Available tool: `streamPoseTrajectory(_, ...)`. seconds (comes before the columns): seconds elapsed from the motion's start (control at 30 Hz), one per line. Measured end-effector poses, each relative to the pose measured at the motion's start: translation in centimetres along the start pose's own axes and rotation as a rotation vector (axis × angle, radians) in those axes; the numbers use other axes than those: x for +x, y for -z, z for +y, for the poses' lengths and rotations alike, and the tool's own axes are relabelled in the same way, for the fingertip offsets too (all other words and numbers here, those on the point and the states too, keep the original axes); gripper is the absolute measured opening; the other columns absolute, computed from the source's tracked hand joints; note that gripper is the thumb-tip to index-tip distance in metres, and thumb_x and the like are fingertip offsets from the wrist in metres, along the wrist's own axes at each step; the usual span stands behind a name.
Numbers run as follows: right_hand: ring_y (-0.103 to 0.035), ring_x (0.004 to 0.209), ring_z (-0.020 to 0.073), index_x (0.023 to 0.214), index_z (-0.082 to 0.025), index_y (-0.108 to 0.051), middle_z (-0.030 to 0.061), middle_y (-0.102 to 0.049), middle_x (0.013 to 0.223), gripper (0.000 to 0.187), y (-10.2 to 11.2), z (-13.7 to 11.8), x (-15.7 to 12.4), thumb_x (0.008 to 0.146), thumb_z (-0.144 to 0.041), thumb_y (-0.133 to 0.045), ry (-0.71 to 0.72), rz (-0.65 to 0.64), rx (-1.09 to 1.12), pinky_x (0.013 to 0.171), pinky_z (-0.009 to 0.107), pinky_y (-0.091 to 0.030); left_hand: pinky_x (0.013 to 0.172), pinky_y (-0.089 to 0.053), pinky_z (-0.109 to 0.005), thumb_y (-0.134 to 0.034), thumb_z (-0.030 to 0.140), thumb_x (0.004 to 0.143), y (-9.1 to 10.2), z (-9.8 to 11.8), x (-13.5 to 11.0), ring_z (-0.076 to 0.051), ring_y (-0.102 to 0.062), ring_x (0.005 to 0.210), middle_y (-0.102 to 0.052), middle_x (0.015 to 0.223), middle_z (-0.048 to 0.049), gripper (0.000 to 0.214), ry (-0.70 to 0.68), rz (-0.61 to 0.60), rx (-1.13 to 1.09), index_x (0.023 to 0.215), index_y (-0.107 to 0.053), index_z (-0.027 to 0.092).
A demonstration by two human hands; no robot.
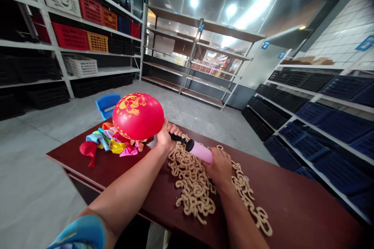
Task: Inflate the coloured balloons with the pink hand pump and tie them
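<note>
A red balloon (140,116) with a yellow printed figure is inflated above the table's left part. My left hand (167,137) is closed around its neck, at the black nozzle end of a balloon pump (201,152). Around the pump's pink barrel my right hand (219,165) is wrapped. The balloon's mouth is hidden in my left fingers. Left of that hand lies a pile of limp, uninflated balloons (117,146) in several colours. Below the pump, a heap of beige curled, ring-like pieces (193,186) is spread on the table.
The dark red table (292,194) runs across the front. More beige curls (261,218) lie right of my right arm. Behind the table stands a blue chair (108,103). Shelves with crates (71,37) line the left; dark bins (321,116) fill the right racks.
</note>
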State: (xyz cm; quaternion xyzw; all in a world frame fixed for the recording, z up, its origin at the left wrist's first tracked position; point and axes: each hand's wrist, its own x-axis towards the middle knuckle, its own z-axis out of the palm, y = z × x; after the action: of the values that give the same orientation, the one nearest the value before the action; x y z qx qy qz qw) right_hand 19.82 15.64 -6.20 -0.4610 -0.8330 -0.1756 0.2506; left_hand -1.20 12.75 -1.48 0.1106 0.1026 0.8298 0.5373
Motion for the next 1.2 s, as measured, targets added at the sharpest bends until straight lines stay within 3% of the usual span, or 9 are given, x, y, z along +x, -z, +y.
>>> streamPoseTrajectory(0.2,-0.047,0.085,0.0197,0.096,-0.017,-0.052,0.0049,-0.058,0.085,0.029,0.0,-0.7,0.1,0.073,-0.034,-0.054,0.025,-0.015,0.039,0.080,0.030,-0.026,0.043,-0.030,-0.025,-0.050,0.046,0.080,-0.3,-0.9,-0.4,-0.009,-0.028,0.040,-0.020,0.044,0.0038,0.054,0.025,-0.017,0.028,0.050,-0.014,0.018)
streamPoseTrajectory(0.6,-0.047,0.088,0.0201,0.098,-0.021,-0.053,0.0032,-0.060,0.088,0.027,-0.8,3.6,0.1,0.071,-0.027,-0.054,-0.183,0.036,-0.052,0.080,0.033,-0.021,0.042,-0.027,-0.023,-0.045,0.035,0.084,0.2,3.8,1.5,-0.007,-0.025,0.038,-0.018,0.045,0.0052,0.048,-0.182,0.023,0.005,0.052,-0.013,0.018)
streamPoseTrajectory(0.77,-0.046,0.083,0.0201,0.096,-0.019,-0.052,0.0042,-0.059,0.087,0.026,-0.2,2.2,0.1,0.072,-0.029,-0.055,-0.116,-0.021,-0.072,0.075,0.032,-0.023,0.041,-0.026,-0.023,-0.048,0.036,0.082,0.4,2.8,1.4,-0.007,-0.025,0.038,-0.019,0.046,0.0058,0.048,-0.146,0.054,0.007,0.053,-0.014,0.018)
streamPoseTrajectory(1.0,-0.047,0.085,0.0210,0.091,-0.018,-0.052,0.0058,-0.058,0.084,0.026,0.2,-1.1,0.1,0.074,-0.037,-0.054,0.000,-0.006,-0.007,0.077,0.031,-0.026,0.042,-0.028,-0.024,-0.049,0.043,0.081,0.1,-0.4,0.2,-0.008,-0.028,0.039,-0.021,0.044,0.0047,0.051,0.006,0.071,0.005,0.053,-0.014,0.018)
streamPoseTrajectory(1.2,-0.047,0.086,0.0207,0.095,-0.019,-0.053,0.0053,-0.059,0.086,0.026,-0.1,-0.9,0.4,0.074,-0.034,-0.054,-0.014,-0.005,0.018,0.079,0.031,-0.025,0.043,-0.030,-0.025,-0.049,0.043,0.081,-0.2,-0.8,0.0,-0.009,-0.031,0.039,-0.022,0.044,0.0045,0.052,0.019,0.083,0.028,0.053,-0.013,0.018)
